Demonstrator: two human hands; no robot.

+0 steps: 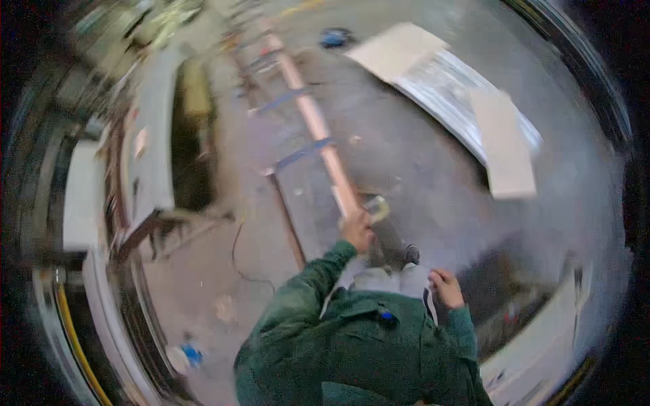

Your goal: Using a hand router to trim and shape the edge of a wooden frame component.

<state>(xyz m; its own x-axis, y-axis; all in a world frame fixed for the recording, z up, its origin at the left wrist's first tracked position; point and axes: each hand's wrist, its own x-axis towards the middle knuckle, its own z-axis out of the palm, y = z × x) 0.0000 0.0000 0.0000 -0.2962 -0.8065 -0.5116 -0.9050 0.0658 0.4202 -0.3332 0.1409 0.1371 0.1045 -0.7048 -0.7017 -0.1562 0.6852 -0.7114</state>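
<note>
Left hand at near end of copper-coloured bar lying across blue supports, blur hiding whether clamped; right hand beside thigh, closure indeterminable

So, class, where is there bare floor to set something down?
Bare floor lies between the copper-coloured bar and the pale sheets; another patch, crossed by a cable, lies left of the brown rail. It is crowded around the left hand at the bar's end.
</note>
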